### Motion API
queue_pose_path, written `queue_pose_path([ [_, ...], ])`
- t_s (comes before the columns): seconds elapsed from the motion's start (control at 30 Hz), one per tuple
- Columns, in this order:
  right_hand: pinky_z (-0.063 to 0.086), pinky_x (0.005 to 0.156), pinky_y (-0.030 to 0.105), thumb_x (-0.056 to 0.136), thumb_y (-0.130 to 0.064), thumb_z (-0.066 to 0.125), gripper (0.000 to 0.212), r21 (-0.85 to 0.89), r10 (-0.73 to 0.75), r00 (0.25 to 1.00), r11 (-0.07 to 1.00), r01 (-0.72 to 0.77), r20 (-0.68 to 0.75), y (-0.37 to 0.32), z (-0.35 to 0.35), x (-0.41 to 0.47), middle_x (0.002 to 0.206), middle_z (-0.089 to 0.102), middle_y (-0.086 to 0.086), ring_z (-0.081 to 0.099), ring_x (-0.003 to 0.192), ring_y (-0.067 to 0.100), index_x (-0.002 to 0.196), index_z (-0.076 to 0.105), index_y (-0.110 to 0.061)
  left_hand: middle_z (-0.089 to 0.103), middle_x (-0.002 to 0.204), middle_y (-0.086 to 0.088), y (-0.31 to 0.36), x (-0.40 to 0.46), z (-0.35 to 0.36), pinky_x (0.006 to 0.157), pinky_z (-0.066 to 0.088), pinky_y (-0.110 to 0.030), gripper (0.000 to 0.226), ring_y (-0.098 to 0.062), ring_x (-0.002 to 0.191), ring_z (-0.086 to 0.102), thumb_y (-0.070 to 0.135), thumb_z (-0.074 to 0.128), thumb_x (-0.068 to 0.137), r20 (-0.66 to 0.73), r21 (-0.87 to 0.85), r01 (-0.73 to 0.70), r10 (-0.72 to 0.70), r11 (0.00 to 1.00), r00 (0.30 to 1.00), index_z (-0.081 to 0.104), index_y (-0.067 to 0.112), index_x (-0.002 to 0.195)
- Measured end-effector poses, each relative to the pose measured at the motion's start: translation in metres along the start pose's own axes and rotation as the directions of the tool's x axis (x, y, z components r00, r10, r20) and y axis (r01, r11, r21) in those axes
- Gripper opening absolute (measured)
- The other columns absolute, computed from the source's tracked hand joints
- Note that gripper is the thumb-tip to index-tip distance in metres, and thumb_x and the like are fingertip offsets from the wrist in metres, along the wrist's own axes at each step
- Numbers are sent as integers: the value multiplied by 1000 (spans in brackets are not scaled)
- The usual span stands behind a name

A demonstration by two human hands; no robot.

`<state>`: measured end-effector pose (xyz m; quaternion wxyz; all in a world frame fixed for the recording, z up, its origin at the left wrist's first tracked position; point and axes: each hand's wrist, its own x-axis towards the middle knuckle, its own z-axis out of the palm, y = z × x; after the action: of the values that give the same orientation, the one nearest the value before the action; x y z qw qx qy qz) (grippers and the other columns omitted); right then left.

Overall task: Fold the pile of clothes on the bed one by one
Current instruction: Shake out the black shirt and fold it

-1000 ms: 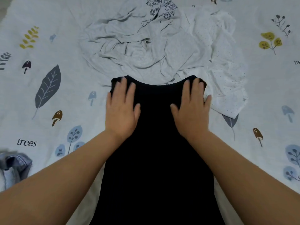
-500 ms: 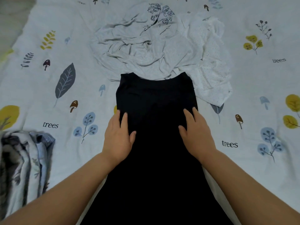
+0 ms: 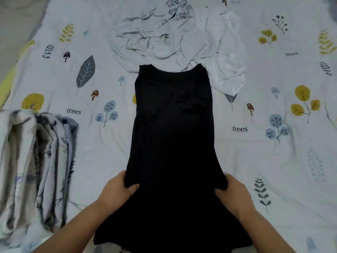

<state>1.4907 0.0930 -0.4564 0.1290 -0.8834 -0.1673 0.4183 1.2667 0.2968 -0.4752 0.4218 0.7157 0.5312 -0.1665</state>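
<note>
A long black garment (image 3: pixel 173 136) lies flat on the bed, folded into a narrow strip with its neckline at the far end. My left hand (image 3: pixel 116 189) grips its left edge near the lower part, thumb on top and fingers tucked under the cloth. On the opposite edge, at the same height, my right hand (image 3: pixel 233 190) grips it the same way. Beyond the neckline lies a crumpled pile of pale clothes (image 3: pixel 164 37), with a white dotted garment (image 3: pixel 228 57) on its right.
The bed sheet (image 3: pixel 273 152) is pale with printed leaves, mushrooms and the word "trees". A stack of folded patterned clothes (image 3: pixel 32 161) sits at the near left. The bed's left edge and floor (image 3: pixel 16 33) show at the far left.
Both hands slid from the neckline down the black garment toward me and now grip its side edges instead of lying flat on it. The view has tilted nearer.
</note>
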Motion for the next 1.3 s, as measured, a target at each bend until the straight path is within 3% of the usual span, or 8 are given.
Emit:
queue_pose_path([
  [0.3, 33, 60, 28, 79, -6, 44, 19, -350, -84, 993, 936, 48, -87, -15, 4, -53, 71, 43, -6, 45, 69, 20, 81, 34, -21, 44, 64, 10, 19, -76, -8, 41, 21, -19, 24, -6, 51, 39, 29, 50, 88, -130, 577, 34, 51, 816, 990, 27, 22, 88],
  [0.43, 40, 66, 24, 88, -16, 49, 14, -209, -262, 962, 939, 274, 81, -36, 14, -70, 88, 55, -4, 57, 83, 17, 100, 47, -22, 62, 99, 3, 50, -99, 10, 65, 45, -22, 38, -15, 85, 63, 42, 47, 92, 119, 430, -162, 122, 888, 985, 34, 25, 124],
  [0.53, 50, 69, 17, 94, -26, 52, 44, 166, -183, 895, 978, 124, 407, -36, 19, -68, 111, 57, -8, 57, 95, 7, 137, 43, -24, 62, 104, 5, 60, -100, 19, 53, 53, -24, 42, -10, 59, 65, 40, 47, 94, 473, -17, 14, -4, 1000, 881, 41, 29, 134],
  [0.63, 50, 84, 20, 96, -18, 48, 39, 231, -241, 944, 954, 189, 224, -21, 25, -58, 121, 60, -7, 57, 100, 6, 134, 47, -26, 65, 104, 7, 43, -87, 29, 60, 46, -11, 31, -2, 68, 62, 23, 43, 97, 218, 7, -169, 163, 986, 962, 51, 29, 127],
  [0.73, 13, 112, 18, 99, -20, 38, 55, -200, -425, 905, 889, 412, -22, -2, 40, -43, 156, 13, -6, 15, 143, 13, 149, 16, -27, 56, 132, -5, 22, -68, 37, 94, 41, -16, 51, -17, 114, 58, 0, 58, 84, -87, 328, -448, 499, 831, 862, 51, 18, 132],
  [0.9, -9, 115, 39, 102, -32, 24, 60, -572, -533, 825, 624, 533, 188, 18, 70, -26, 144, -34, -5, -28, 139, 23, 145, -17, -29, 51, 137, -8, 0, -45, 46, 94, 46, -43, 77, -29, 127, 45, 30, 81, 62, 232, 725, -582, 665, 368, 710, 51, 23, 133],
  [1.1, 27, 108, 40, 70, -18, 46, 59, -630, -657, 686, 396, 668, 315, 34, 47, -33, 135, 54, 6, 51, 124, 26, 128, 58, -23, 46, 142, -9, -22, -38, 26, 101, 39, -47, 94, -31, 132, 38, 26, 80, 51, 396, 768, -622, 649, 154, 649, 43, 24, 138],
  [1.3, 16, 106, 43, 41, -16, 81, 95, -625, -663, 585, 221, 749, 467, 51, 42, -34, 138, 50, 9, 42, 131, 30, 132, 53, -26, 45, 142, -12, -42, -42, 18, 95, 38, -59, 113, -39, 132, 38, 11, 77, 38, 442, 766, -642, 689, 43, 574, 34, 28, 142],
])
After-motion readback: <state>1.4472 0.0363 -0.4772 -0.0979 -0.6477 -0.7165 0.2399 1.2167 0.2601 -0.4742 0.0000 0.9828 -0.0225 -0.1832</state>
